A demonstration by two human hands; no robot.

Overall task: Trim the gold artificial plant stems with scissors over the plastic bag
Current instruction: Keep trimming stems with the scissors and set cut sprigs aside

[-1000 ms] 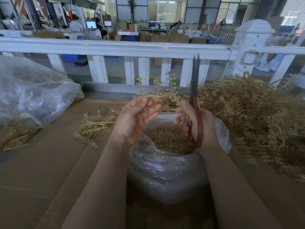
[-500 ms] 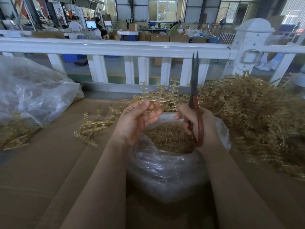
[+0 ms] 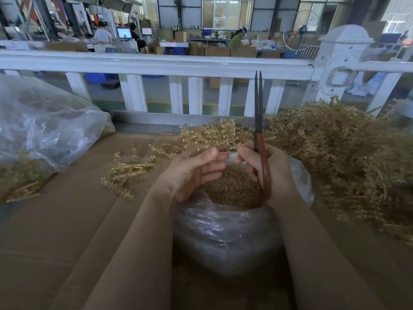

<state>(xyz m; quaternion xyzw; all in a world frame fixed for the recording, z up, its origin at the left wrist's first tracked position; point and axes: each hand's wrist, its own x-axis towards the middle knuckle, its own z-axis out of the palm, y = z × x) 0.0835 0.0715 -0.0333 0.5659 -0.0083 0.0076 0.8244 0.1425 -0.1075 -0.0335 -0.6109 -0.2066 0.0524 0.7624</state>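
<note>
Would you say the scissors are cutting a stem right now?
No, the scissors in the right hand point straight up with blades together and nothing between them, while the gold stem sits in the left hand.

Both bare forearms reach forward side by side. The left hand [image 3: 194, 173] has its palm turned inward, fingers curled. The right hand [image 3: 266, 168] is curled in a grip, knuckles right.

Daylight enters through the far windows [image 3: 225, 14] at 12 o'clock, glaring pale; the near foreground sits dimmer and brownish. The white railing [image 3: 156, 63] bows from wide-angle distortion; edges at 3 and 9 o'clock look soft
</note>
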